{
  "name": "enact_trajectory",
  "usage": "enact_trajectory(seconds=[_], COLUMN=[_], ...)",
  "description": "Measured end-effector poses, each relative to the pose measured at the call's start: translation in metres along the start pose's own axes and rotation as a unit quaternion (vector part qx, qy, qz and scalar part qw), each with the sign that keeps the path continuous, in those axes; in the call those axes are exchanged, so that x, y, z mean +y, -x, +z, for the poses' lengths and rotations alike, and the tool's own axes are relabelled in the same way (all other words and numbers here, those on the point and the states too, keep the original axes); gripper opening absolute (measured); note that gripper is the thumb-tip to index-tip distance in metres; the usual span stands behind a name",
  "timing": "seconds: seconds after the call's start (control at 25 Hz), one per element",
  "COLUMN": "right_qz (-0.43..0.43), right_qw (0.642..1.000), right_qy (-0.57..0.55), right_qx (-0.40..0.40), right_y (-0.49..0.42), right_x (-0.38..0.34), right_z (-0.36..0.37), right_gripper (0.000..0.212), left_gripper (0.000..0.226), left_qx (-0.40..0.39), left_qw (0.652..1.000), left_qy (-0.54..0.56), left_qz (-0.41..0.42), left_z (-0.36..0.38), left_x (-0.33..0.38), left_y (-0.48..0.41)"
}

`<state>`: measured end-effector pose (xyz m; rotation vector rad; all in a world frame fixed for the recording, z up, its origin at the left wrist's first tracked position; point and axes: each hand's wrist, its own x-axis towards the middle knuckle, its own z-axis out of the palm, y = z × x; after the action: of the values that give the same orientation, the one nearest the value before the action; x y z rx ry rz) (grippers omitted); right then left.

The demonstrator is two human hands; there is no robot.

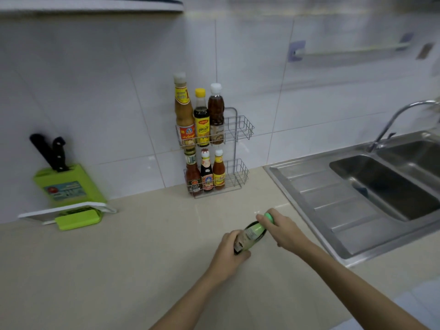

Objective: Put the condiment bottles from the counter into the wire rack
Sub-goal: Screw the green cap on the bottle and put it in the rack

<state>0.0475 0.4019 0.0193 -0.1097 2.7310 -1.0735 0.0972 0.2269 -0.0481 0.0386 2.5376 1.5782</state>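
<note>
At about five o'clock of centre on the beige counter [119, 270], one green-capped bottle [250, 234] lies tilted, its cap pointing toward one o'clock, held between two hands. The left hand [229, 254] is wrapped around the bottle's lower body at its seven o'clock end; the right hand [279, 228] is closed around the cap and neck at the one o'clock end. Whether the bottle touches the counter cannot be told.

At twelve o'clock from the hands, against the tiled wall, stands one two-tier wire rack [240, 132]. Its upper tier holds three tall bottles [202, 120] side by side, crowded to the nine o'clock side, leaving the three o'clock side of that tier bare. Its lower tier holds three small bottles [206, 173], likewise set toward nine o'clock.

At nine o'clock of the view, a green knife block [69, 186] carries two black-handled knives [51, 152], with one white board [69, 208] lying in front of it. At three o'clock sits one steel sink [333, 198] with two basins and one tap [400, 117].
</note>
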Motion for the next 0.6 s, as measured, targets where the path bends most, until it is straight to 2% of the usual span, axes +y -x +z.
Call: enact_trajectory(seconds=[0.2, 0.28, 0.36, 0.44, 0.52, 0.6], right_qz=[-0.008, -0.039, -0.058, -0.068, -0.061, -0.05], right_qw=[0.996, 0.992, 0.984, 0.97, 0.957, 0.951], right_qy=[-0.076, -0.108, -0.147, -0.199, -0.241, -0.264], right_qx=[-0.036, -0.051, -0.079, -0.125, -0.15, -0.152], right_y=[-0.02, -0.032, -0.044, -0.055, -0.067, -0.079], right_x=[-0.014, -0.021, -0.027, -0.033, -0.04, -0.047], right_z=[-0.011, -0.017, -0.024, -0.026, -0.024, -0.019], right_gripper=[0.034, 0.031, 0.028, 0.03, 0.031, 0.032], left_gripper=[0.046, 0.042, 0.035, 0.025, 0.024, 0.032], left_qx=[0.023, 0.008, -0.017, -0.039, -0.055, -0.069], left_qw=[0.999, 0.99, 0.948, 0.874, 0.84, 0.831], left_qy=[0.041, 0.14, 0.314, 0.475, 0.524, 0.53], left_qz=[0.0, -0.021, -0.052, -0.093, -0.129, -0.155], left_z=[-0.018, -0.027, -0.034, -0.04, -0.047, -0.054], left_x=[0.007, 0.011, 0.017, 0.025, 0.031, 0.034], left_y=[-0.007, -0.009, -0.009, -0.011, -0.02, -0.029])
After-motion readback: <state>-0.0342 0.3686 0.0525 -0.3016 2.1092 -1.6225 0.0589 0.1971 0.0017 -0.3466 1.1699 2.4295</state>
